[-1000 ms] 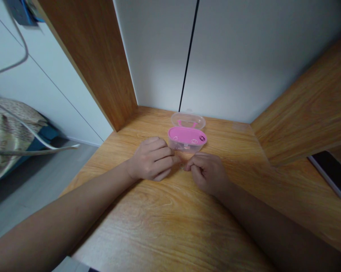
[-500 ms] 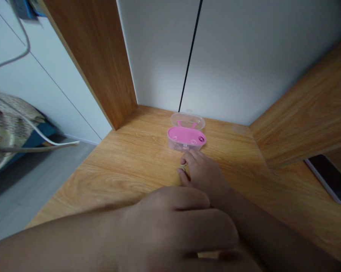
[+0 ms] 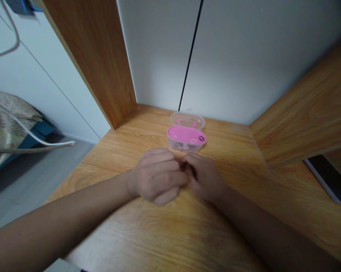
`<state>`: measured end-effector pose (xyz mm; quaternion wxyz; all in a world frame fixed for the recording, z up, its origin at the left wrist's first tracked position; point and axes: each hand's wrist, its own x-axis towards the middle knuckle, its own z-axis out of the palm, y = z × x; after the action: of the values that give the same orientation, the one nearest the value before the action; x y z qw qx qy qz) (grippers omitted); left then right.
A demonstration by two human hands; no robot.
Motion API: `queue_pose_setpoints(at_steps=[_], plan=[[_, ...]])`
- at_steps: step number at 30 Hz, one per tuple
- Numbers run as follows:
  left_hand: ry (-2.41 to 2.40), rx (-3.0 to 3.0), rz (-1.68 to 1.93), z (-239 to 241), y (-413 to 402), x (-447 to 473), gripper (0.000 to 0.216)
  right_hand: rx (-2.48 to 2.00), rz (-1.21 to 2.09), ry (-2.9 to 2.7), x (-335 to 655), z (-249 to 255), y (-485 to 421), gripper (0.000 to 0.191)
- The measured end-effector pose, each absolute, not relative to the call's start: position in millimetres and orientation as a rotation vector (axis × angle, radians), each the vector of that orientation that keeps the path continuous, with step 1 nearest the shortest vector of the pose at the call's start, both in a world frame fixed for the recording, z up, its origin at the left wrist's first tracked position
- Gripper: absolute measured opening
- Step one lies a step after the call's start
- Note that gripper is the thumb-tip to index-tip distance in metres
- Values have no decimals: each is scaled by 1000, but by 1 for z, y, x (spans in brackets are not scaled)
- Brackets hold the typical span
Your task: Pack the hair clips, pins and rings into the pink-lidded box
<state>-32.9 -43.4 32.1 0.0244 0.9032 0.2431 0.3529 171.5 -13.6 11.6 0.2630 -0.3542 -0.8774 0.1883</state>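
Note:
In the head view, my left hand (image 3: 159,175) and my right hand (image 3: 205,175) meet over the wooden table, fingertips together. Both are closed in a pinch, and whatever lies between the fingers is hidden. Just beyond them stands an oval clear plastic case (image 3: 176,146) with a pink inner tray (image 3: 184,134). On the tray rest a black loop (image 3: 201,138) and two pale loops, like small hair ties. The clear lid (image 3: 174,119), with a pink handle, is folded back behind the case. Small things in the lower part of the case are too blurred to name.
The wooden tabletop (image 3: 125,158) ends at a white panel (image 3: 229,75) behind and wooden boards at both sides. A phone (image 3: 329,177) lies at the right. White cables (image 3: 45,143) hang at the left. A pale object (image 3: 59,265) shows at the bottom edge.
My left hand has moved forward from close to the camera to meet my right hand. The small pale ring seen in my right fingers before is now hidden. The case has not moved.

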Motion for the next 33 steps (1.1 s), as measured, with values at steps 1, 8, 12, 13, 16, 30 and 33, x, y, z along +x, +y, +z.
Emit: queue_pose_setpoints(at_steps=[1, 8, 12, 13, 16, 30, 33], plan=[[669, 2875, 1182, 24, -31, -35, 16, -949, 549, -2288, 174, 10, -13, 19], [899, 2852, 765, 9, -14, -34, 21, -999, 729, -1701, 181, 4, -13, 25], [859, 2862, 631, 8, -24, -24, 29, -1033, 697, -1630, 180, 6, -12, 24], [848, 2861, 611, 7, -25, -23, 29, -1046, 692, -1633, 180, 6, -12, 24], [869, 2783, 592, 4, -27, -19, 25, -1077, 679, -1649, 180, 4, -11, 24], [1021, 2264, 901, 2, -24, -26, 6, -1684, -14, -2247, 171, 17, -31, 8], [920, 1889, 1071, -3, -20, -25, 15, -1689, 84, -2295, 172, 15, -35, 8]])
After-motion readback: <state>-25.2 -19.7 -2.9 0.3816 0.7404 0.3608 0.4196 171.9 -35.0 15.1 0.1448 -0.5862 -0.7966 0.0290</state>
